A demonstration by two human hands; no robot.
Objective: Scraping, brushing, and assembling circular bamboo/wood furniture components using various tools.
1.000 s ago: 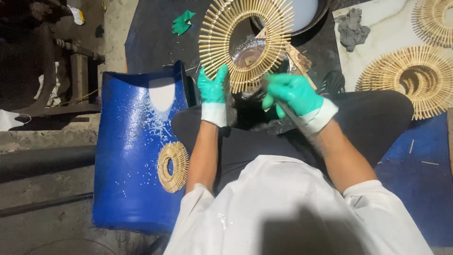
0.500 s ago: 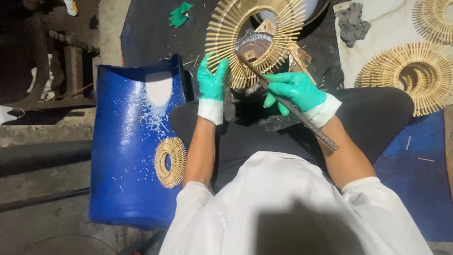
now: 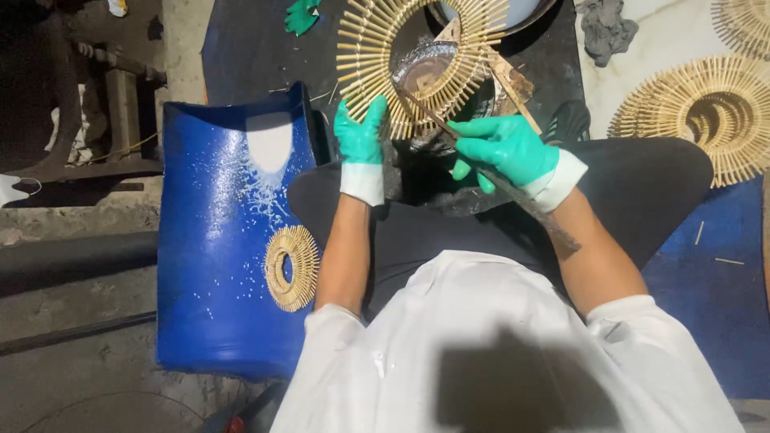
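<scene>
- A white cloth (image 3: 12,191) is lying at the far left edge on the rough floor (image 3: 72,337).
- A curved blue plastic sheet (image 3: 216,240), speckled white, is sitting just left of the person's lap, and a small ring of bamboo sticks (image 3: 292,267) is resting on it.
- The left hand (image 3: 359,136), in a green glove, is gripping the lower left rim of a large sunburst ring of bamboo sticks (image 3: 377,56), which is being held tilted above the lap.
- A dark round disc (image 3: 425,72) is showing through the middle of that ring.
- The right hand (image 3: 505,148), also gloved green, is clenching a long thin dark tool (image 3: 521,200); its front end is reaching up into the ring's centre, and its back end is trailing along the forearm.
- A finished sunburst ring (image 3: 682,120) is lying on the pale sheet (image 3: 658,48) at the right, well apart from both hands.
- A grey rag (image 3: 605,28) is lying above it.
</scene>
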